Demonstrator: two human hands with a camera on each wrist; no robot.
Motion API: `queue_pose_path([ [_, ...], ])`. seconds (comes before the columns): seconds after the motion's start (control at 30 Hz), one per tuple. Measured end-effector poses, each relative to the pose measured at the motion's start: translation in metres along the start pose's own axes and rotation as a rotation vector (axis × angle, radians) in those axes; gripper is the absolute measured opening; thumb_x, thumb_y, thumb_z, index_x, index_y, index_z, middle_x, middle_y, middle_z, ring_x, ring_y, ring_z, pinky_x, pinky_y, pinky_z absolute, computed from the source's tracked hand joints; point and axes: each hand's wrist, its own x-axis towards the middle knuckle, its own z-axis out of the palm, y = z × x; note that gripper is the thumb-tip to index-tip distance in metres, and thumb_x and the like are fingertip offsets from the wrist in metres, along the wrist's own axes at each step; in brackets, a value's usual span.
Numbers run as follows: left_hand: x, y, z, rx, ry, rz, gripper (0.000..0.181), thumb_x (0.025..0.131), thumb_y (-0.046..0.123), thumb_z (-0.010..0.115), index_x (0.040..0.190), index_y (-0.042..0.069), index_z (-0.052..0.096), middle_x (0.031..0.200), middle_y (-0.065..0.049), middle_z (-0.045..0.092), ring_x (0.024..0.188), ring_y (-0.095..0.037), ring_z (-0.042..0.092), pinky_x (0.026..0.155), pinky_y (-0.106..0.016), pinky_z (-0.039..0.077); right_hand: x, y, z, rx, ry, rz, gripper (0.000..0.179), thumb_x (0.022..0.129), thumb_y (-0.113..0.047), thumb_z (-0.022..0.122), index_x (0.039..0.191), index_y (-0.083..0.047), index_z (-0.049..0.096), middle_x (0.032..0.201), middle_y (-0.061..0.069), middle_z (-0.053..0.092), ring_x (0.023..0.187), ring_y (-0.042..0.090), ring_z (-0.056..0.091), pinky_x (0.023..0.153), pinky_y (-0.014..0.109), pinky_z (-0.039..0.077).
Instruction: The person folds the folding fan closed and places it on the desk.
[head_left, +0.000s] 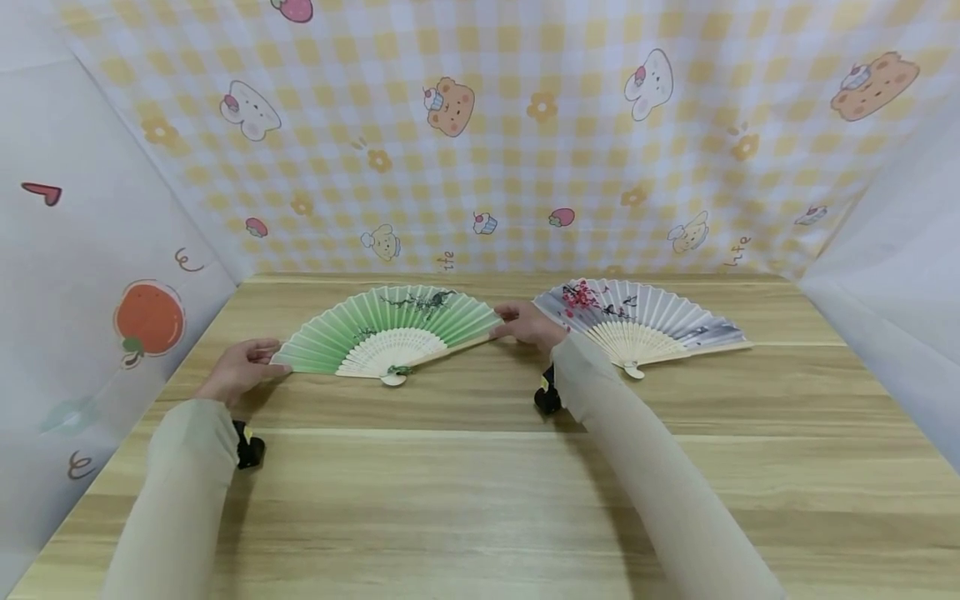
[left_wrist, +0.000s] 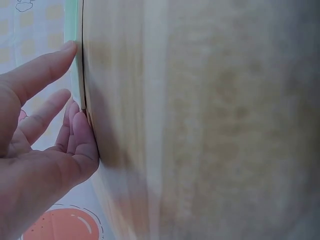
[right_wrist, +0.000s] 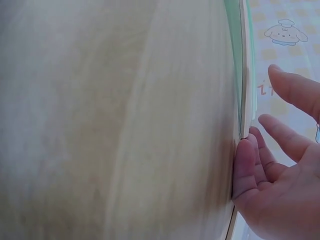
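The green fan (head_left: pixel 397 333) lies spread on the wooden table (head_left: pixel 390 508), toward the far side and left of centre, its pivot facing the person. A green cord (head_left: pixel 400 370) is at the pivot. The left hand (head_left: pixel 243 367) is at the fan's left end; its thumb touches the edge, with the fingers loose and unclenched beside it. The right hand (head_left: pixel 531 325) is at the right end; its lower fingers touch the tip of the end stick, while the thumb stands apart from the fan, the hand relaxed.

A grey-and-white fan (head_left: pixel 630 321) with red blossoms lies spread just right of the right hand; whether the hand touches it cannot be told. Both forearms are in beige sleeves (head_left: pixel 663 475), with a black device (head_left: pixel 548 393) at each wrist. A yellow-checked cloth (head_left: pixel 525 158) printed with cartoon animals hangs behind the table.
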Motion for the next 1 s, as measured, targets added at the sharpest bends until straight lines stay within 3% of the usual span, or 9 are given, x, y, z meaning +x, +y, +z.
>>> queue_pose_path([
  [0.17,0.0008,0.0004,0.0001,0.005,0.017,-0.006,0.064,0.081,0.013,0.064,0.128,-0.014,0.031,0.115,-0.025,0.042,0.097,-0.025,0.043,0.063,-0.010,0.043,-0.0014,-0.0018,-0.0013,0.014,-0.003,0.017,0.057,0.078,-0.008,0.066,0.131,-0.007,0.042,0.129,0.013,0.043,0.113,0.025,0.042,0.094,0.034,0.039],
  [0.43,0.0019,0.0013,0.0003,-0.005,0.019,-0.042,0.066,0.080,0.016,0.066,0.129,-0.012,0.032,0.115,-0.024,0.044,0.095,-0.024,0.045,0.064,-0.012,0.043,-0.0003,-0.0017,-0.0007,0.056,0.020,0.042,0.054,0.080,-0.008,0.064,0.130,-0.007,0.043,0.127,0.013,0.043,0.113,0.025,0.042,0.095,0.035,0.038],
  [0.6,0.0035,0.0021,-0.0005,-0.015,0.018,-0.067,0.069,0.078,0.017,0.067,0.130,-0.011,0.031,0.113,-0.022,0.045,0.090,-0.019,0.045,0.065,-0.013,0.042,0.0006,-0.0004,-0.0017,0.046,0.039,0.025,0.051,0.079,-0.011,0.066,0.126,-0.009,0.048,0.122,0.011,0.047,0.107,0.022,0.047,0.090,0.032,0.042],
  [1.0,0.0033,0.0016,-0.0004,-0.038,0.020,-0.083,0.067,0.077,0.015,0.068,0.130,-0.009,0.034,0.104,-0.013,0.048,0.083,-0.013,0.045,0.068,-0.017,0.041,-0.0027,-0.0017,-0.0010,0.064,0.043,0.044,0.049,0.083,-0.009,0.061,0.128,-0.008,0.045,0.128,0.013,0.043,0.112,0.025,0.043,0.091,0.033,0.042],
])
